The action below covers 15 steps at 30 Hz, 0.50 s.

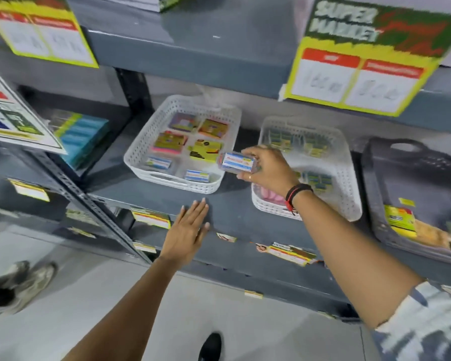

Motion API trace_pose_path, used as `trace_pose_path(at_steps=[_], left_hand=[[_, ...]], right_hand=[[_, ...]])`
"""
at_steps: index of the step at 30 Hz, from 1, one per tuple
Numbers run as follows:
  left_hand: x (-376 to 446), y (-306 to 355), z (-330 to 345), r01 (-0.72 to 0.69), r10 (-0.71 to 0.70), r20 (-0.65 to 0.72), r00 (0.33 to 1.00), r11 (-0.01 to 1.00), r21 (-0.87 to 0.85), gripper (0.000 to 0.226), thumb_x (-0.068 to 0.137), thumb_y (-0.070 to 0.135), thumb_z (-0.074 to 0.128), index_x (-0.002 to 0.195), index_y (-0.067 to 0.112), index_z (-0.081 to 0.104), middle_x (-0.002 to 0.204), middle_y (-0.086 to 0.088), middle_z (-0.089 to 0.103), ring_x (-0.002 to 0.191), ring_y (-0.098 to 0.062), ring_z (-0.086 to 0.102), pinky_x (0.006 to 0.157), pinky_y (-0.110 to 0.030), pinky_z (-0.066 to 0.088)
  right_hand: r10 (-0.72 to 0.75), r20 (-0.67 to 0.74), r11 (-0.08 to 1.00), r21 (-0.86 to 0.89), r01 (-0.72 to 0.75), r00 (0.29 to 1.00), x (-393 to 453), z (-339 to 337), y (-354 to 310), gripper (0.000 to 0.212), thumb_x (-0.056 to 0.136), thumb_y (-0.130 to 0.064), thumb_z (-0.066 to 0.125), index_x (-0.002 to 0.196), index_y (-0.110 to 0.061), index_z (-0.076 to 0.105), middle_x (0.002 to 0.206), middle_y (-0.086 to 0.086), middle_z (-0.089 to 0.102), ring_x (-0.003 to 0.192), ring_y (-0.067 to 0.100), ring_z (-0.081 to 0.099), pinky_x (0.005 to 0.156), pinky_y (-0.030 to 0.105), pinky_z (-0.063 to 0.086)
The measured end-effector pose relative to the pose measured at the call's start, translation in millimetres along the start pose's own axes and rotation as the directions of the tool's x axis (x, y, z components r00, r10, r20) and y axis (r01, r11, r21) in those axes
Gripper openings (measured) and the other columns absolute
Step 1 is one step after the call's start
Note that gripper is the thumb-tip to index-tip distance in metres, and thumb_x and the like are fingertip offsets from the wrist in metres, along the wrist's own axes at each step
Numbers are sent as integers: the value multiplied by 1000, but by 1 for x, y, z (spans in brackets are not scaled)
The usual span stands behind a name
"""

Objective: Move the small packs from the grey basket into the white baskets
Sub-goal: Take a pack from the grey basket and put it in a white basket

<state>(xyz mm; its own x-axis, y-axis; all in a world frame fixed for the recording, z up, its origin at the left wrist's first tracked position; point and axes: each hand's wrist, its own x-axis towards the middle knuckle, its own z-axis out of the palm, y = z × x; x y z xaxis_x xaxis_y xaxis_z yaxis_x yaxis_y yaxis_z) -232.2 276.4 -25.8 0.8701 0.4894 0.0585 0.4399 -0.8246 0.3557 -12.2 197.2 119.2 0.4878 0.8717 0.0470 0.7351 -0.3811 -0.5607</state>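
Observation:
My right hand (268, 169) grips a small white-and-blue pack (236, 162) in a clear wrapper, held at the right rim of the left white basket (138, 149). That basket holds several colourful packs and two similar white-blue packs (197, 175). A second white basket (349, 178) to the right holds small green-yellow packs and something pink. The grey basket (375, 194) sits at the far right of the shelf with yellow-green packs (400, 220) inside. My left hand (188, 231) lies flat, fingers spread, on the shelf's front edge below the left basket.
The grey metal shelf (229, 207) carries price labels along its front edge. Supermarket posters (362, 61) hang from the shelf above. Blue packs (85, 136) stand in the bay to the left. Another person's shoes (24, 282) are on the floor at lower left.

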Motion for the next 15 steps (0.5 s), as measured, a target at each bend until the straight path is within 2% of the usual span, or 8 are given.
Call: trace_pose_path(at_steps=[5, 11, 15], left_hand=[[11, -12, 6, 6, -4, -56, 998, 1000, 30, 48, 100, 29, 28, 145, 14, 32, 155, 1, 28, 145, -17, 19, 120, -32, 8], [9, -9, 13, 65, -63, -81, 995, 998, 18, 50, 99, 31, 23, 145, 16, 33, 152, 4, 35, 142, -13, 28, 117, -29, 13], [10, -10, 13, 71, -69, -88, 994, 997, 12, 48, 99, 30, 26, 144, 16, 35, 151, 3, 39, 141, -13, 31, 116, -29, 14]], right_hand=[[-22, 101, 999, -39, 26, 995, 50, 44, -27, 57, 70, -25, 80, 123, -13, 62, 123, 9, 63, 112, 27, 60, 97, 37, 49], [-11, 273, 987, -152, 54, 962, 71, 74, -36, 62, 71, -34, 79, 125, -11, 60, 130, 8, 62, 118, 28, 58, 100, 40, 47], [6, 320, 981, -186, 57, 947, 75, 87, -35, 55, 74, -30, 78, 123, -11, 61, 127, 10, 63, 116, 30, 59, 99, 40, 48]])
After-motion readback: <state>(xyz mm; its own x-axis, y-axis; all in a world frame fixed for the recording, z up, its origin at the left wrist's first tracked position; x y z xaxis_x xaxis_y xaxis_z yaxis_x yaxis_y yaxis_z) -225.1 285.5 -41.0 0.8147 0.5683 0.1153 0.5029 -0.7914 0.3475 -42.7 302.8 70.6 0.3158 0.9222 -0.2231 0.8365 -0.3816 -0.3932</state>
